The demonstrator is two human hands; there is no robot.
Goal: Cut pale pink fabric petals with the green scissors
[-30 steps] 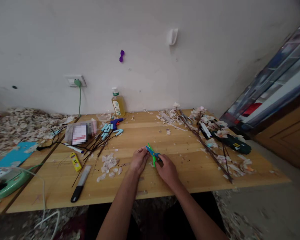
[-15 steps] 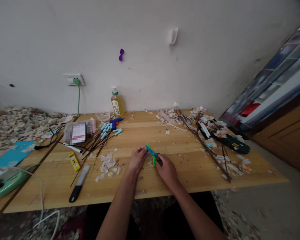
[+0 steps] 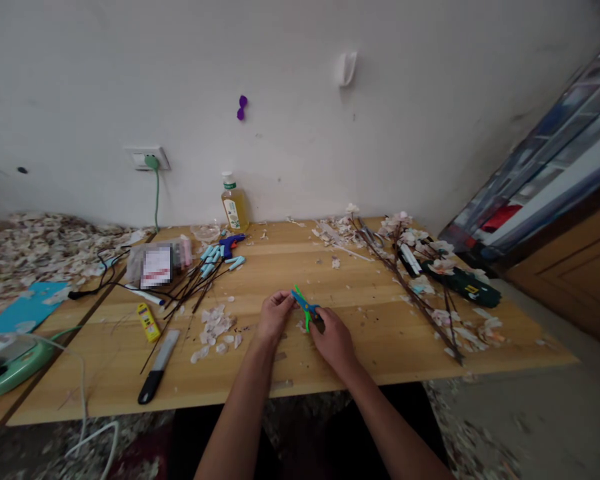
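Note:
My right hand grips a pair of blue and green scissors by the handles, with the blades slightly apart and pointing away toward the left. Just left of the blades, my left hand is closed in a pinch on a small pale petal-like piece, mostly hidden by the fingers. Both hands are over the wooden table. Beside my left forearm lies a loose group of pale petals.
Left are a putty knife, a yellow box, dark stems, a blue glue gun and a bottle. Right lie a flowering branch and a dark green tool. A heap of flakes covers the far left.
The scissor blades have parted slightly, the green one swinging away from the blue one. Both hands stay almost in place.

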